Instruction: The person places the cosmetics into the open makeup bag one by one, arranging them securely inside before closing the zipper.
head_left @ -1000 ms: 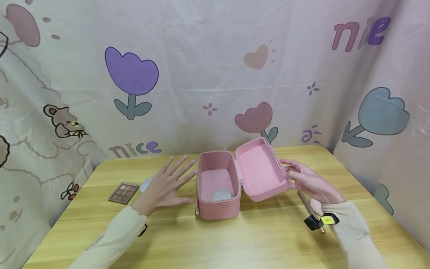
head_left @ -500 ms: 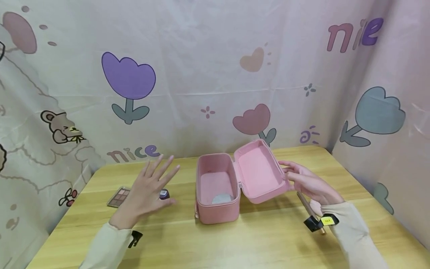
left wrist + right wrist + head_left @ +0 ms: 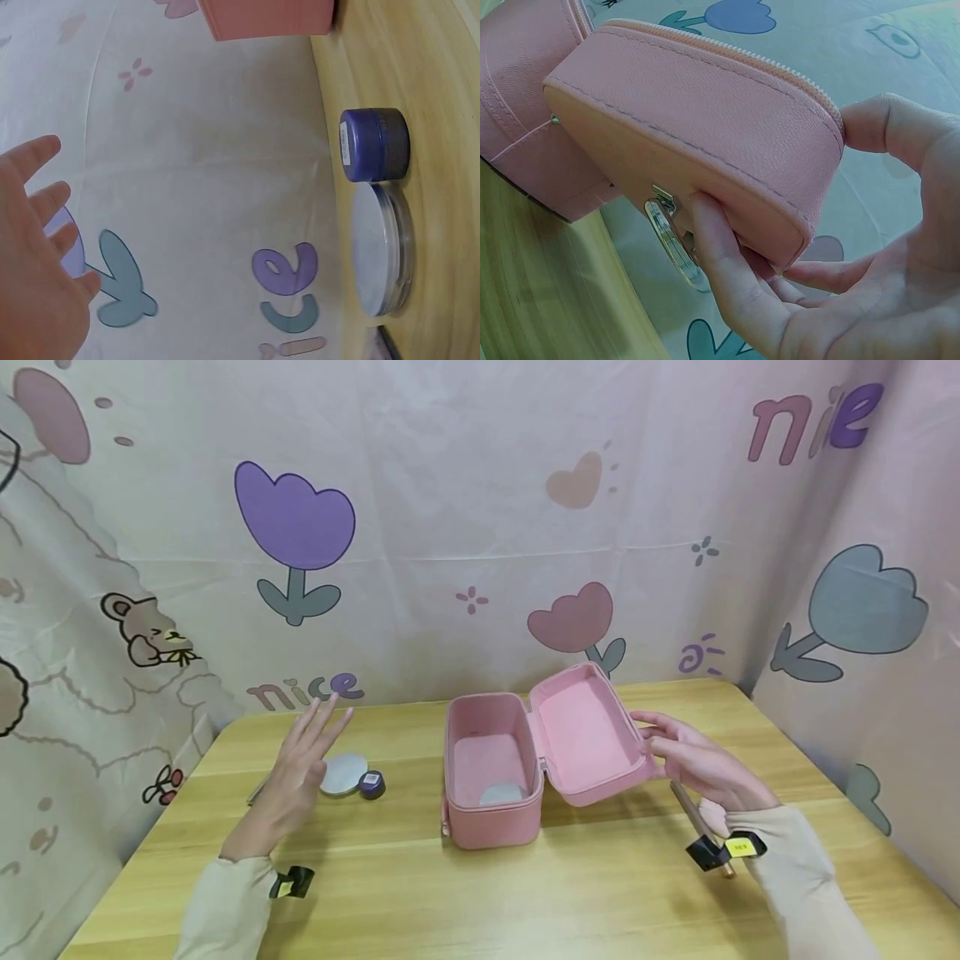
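Observation:
My left hand (image 3: 288,777) hovers above the left part of the table, fingers extended, holding nothing. Beside it lie a round white-lidded container (image 3: 344,774) and a small purple jar (image 3: 372,784). An eyeshadow palette (image 3: 381,343) is mostly hidden behind that hand in the head view. At the middle stands a pink cosmetic case (image 3: 495,827), unzipped, with a pale round piece (image 3: 501,793) inside. Its lid (image 3: 588,727) leans out to the right, and my right hand (image 3: 701,764) grips the lid's outer end, thumb at the zipper edge and fingers underneath, near a metal-framed handle (image 3: 676,244).
Below my right wrist lie a slender brown stick-like item (image 3: 692,814) and a small pink piece (image 3: 712,817), partly covered by the arm. A printed curtain (image 3: 420,527) hangs directly behind the wooden table (image 3: 600,893) and along both sides.
My left hand has drawn left from beside the case and turned more edge-on. It uncovers the white-lidded container and purple jar, and now covers most of the palette. The right hand stays on the lid.

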Demonstrator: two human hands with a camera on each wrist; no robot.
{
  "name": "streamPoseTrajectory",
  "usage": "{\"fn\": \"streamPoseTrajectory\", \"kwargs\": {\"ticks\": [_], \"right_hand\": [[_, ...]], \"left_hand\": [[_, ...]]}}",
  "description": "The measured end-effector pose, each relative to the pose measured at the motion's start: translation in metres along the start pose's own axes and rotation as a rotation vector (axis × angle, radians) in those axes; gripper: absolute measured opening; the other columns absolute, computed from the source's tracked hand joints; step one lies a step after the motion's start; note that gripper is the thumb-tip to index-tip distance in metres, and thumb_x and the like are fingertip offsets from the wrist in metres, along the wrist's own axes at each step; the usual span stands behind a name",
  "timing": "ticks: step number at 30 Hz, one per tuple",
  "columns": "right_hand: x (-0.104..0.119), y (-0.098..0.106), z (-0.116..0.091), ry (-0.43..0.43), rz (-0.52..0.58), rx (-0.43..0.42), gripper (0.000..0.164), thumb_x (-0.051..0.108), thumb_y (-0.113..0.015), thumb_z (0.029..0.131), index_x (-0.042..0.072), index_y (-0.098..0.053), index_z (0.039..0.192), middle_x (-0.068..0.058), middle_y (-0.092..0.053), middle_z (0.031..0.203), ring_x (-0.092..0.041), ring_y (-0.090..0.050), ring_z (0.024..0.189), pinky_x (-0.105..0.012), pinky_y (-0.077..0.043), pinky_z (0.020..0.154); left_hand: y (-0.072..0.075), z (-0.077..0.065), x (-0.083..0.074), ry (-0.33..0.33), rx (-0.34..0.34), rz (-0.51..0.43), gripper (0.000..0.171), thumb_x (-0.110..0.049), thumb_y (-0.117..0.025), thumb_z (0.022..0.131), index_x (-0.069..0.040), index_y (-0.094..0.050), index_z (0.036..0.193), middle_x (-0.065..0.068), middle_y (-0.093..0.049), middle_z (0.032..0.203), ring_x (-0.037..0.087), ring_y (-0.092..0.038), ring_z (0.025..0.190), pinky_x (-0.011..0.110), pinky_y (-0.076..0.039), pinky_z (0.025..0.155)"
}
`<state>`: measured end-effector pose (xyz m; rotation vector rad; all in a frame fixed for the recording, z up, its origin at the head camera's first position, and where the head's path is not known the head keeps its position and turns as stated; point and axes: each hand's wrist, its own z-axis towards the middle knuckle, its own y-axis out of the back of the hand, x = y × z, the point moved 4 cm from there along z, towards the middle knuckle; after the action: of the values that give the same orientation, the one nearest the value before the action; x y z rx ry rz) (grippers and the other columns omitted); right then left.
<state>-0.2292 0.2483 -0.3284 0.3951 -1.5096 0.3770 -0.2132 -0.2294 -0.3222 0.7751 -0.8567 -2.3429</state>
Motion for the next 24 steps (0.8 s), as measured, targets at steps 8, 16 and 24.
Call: {"fn": "streamPoseTrajectory", "kwargs": {"ticks": [8, 16, 24], "right_hand": [[0.002, -0.001, 0.000, -0.041, -0.023, -0.030, 0.067, 0.005, -0.046, 0.095, -0.011, -0.007, 0.148, -0.010, -0.044, 0.128, -0.015, -0.057, 0.107, -0.040, -0.051, 0.087], [0.002, -0.001, 0.002, -0.035, -0.020, -0.017, 0.068, 0.007, -0.047, 0.096, -0.011, -0.006, 0.148, -0.013, -0.043, 0.130, -0.015, -0.057, 0.107, -0.041, -0.051, 0.087], [0.001, 0.000, 0.001, -0.045, -0.025, -0.034, 0.067, 0.007, -0.047, 0.096, -0.010, -0.008, 0.148, -0.013, -0.043, 0.131, -0.015, -0.057, 0.107, -0.039, -0.051, 0.087]], "left_hand": [[0.004, 0.001, 0.018, 0.093, -0.053, -0.369, 0.081, -0.063, -0.004, 0.097, -0.007, -0.028, 0.152, 0.006, -0.012, 0.160, 0.031, -0.001, 0.145, 0.072, 0.014, 0.099], [0.004, -0.008, 0.043, 0.158, -0.088, -0.754, 0.082, -0.061, 0.004, 0.096, -0.008, -0.023, 0.153, -0.007, -0.018, 0.159, 0.012, -0.010, 0.143, 0.040, 0.008, 0.114], [-0.001, -0.016, 0.064, 0.253, -0.080, -0.872, 0.083, -0.057, 0.011, 0.094, -0.007, -0.016, 0.154, -0.010, -0.020, 0.158, 0.009, -0.017, 0.139, 0.042, 0.003, 0.115]]}}
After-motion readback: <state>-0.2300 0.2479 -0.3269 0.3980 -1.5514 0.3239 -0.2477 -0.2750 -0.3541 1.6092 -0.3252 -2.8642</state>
